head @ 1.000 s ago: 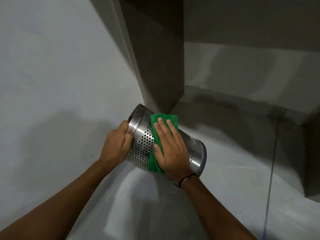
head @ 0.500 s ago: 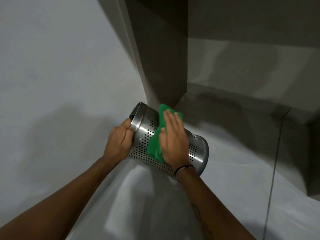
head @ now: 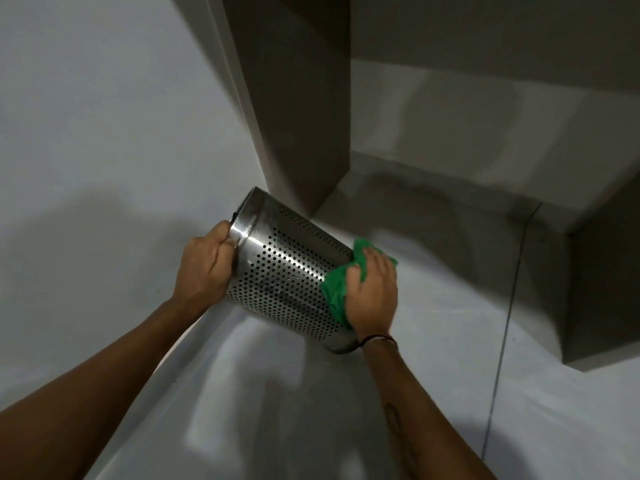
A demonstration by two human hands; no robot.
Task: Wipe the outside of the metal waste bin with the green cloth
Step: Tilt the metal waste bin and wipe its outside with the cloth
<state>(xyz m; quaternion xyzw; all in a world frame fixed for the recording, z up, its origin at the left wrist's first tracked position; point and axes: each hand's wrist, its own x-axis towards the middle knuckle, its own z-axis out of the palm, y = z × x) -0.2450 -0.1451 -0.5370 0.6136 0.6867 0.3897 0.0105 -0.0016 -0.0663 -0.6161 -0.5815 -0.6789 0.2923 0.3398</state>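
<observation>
A perforated metal waste bin (head: 287, 271) is held tilted on its side above the floor, one end up-left, the other down-right. My left hand (head: 204, 268) grips the rim at the upper-left end. My right hand (head: 375, 292) presses a bunched green cloth (head: 337, 292) against the bin's lower-right end, with part of the cloth hidden under my palm. The bin's far end is covered by my right hand and cloth.
A white wall (head: 104, 133) stands to the left. A dark vertical panel (head: 294, 98) rises just behind the bin. A grey step or ledge (head: 606, 289) sits at the right. Pale floor (head: 450, 375) spreads below.
My right hand has slid the green cloth from the bin's middle down to its lower-right end, uncovering the perforated side. My left hand keeps its grip on the rim.
</observation>
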